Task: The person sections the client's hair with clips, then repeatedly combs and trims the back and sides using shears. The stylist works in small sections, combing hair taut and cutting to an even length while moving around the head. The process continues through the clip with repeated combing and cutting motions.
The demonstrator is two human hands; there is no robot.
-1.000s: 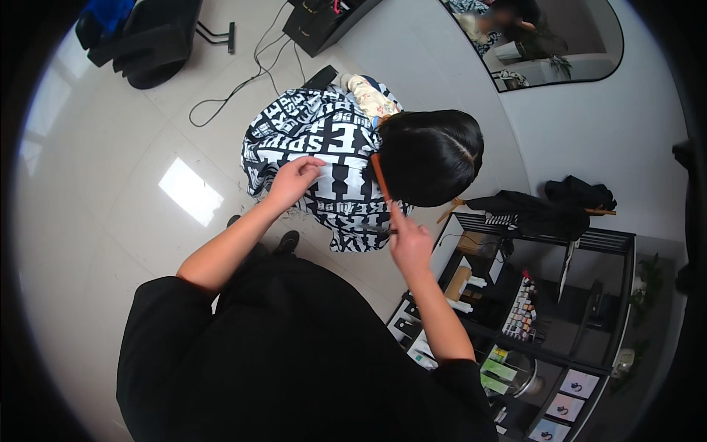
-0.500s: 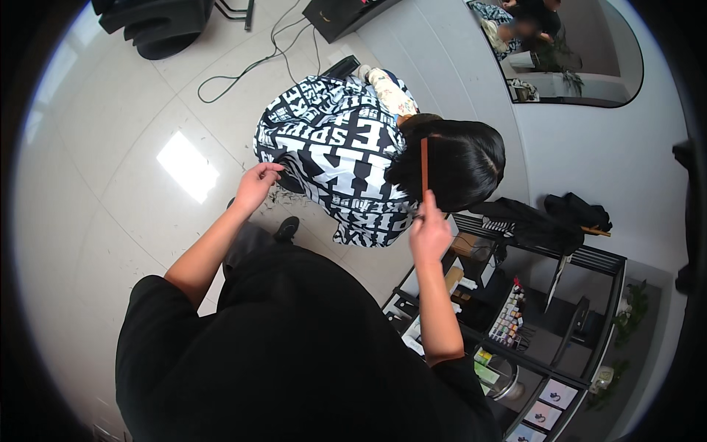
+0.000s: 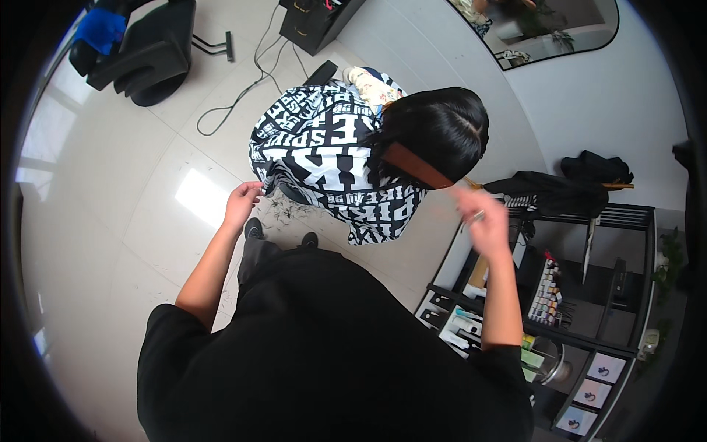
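A person wearing a black-and-white lettered haircutting cape (image 3: pixel 324 158) sits in front of me, their dark, chin-length hair (image 3: pixel 442 125) seen from above. My right hand (image 3: pixel 484 221), slightly smeared by motion, grips one end of a flat brown comb (image 3: pixel 418 166). The comb lies slantwise against the lower hair at the near side of the head; its teeth cannot be made out. At the cape's left edge, my left hand (image 3: pixel 241 206) pinches the cloth between thumb and fingers.
Cut hair (image 3: pixel 283 210) litters the floor by my shoes (image 3: pixel 309 240). A black salon chair (image 3: pixel 155 51) stands far left, near a looped cable (image 3: pixel 221 121) and black cabinet (image 3: pixel 317 26). To the right are a shelf unit (image 3: pixel 541 331) with bottles, dark clothing (image 3: pixel 549 193) and a wall mirror (image 3: pixel 560 37).
My right hand has moved right, and the comb has turned from upright and edge-on to slanted with its broad side showing. The view has shifted; my left hand stays by the cape's edge.
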